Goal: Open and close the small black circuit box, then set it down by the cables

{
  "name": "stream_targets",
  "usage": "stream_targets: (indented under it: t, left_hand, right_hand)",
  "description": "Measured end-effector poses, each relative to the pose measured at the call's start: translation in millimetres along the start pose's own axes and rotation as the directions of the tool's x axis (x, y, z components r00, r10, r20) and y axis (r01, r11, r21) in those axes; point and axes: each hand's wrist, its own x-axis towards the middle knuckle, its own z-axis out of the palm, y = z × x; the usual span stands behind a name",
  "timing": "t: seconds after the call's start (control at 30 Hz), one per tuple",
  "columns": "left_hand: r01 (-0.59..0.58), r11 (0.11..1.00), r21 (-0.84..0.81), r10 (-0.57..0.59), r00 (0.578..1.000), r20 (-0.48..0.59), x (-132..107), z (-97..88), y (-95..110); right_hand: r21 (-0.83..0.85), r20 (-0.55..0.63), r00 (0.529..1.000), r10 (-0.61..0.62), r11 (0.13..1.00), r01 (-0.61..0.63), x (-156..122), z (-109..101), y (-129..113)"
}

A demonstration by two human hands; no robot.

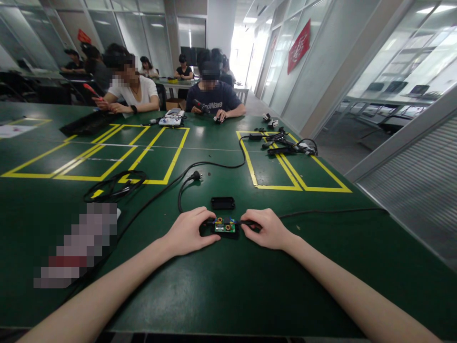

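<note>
A small green circuit board [230, 227] with copper coils sits over a black casing half [233, 235] on the table in front of me. My left hand [193, 232] curls around the board's left end, thumb at the lower corner and fingertips at the upper one. The exact contact there is partly hidden. On the other side, my right hand [266, 229] pinches a black cable [246, 222] close to where it meets the board. Just beyond lies the other black casing half [223, 203], hollow side up. A cord with a black plug [195, 176] runs toward my left hand.
The green table [164, 290] carries yellow tape outlines [174, 155]. A coiled black cable [114, 188] and a blurred-out object [80, 245] lie at left. Black adapters and cords [285, 143] are heaped at back right. Two people [216, 97] work across the table.
</note>
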Motion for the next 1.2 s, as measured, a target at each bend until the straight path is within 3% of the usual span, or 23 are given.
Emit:
stream_targets:
  t: [0.53,0.73,0.9,1.2]
  left_hand:
    - [0.013,0.998,0.055,-0.01,0.999,-0.053,-1,3.1,-5]
    - [-0.003,0.995,0.098,0.011,0.997,-0.081,-2,-0.3,-6]
    - [-0.062,0.996,0.068,0.069,0.992,-0.105,-1,-5.8,-5]
    - [-0.048,0.999,0.004,0.048,0.991,-0.126,-1,-1.5,-9]
  right_hand:
    - [-0.07,0.042,0.999,0.006,0.998,-0.003,2,4,0]
    - [-0.082,-0.044,0.999,0.032,0.996,-0.036,6,5,2]
    - [-0.101,-0.056,0.998,-0.043,0.994,0.037,7,5,5]
    - [-0.135,0.022,0.996,-0.084,0.987,0.087,6,5,8]
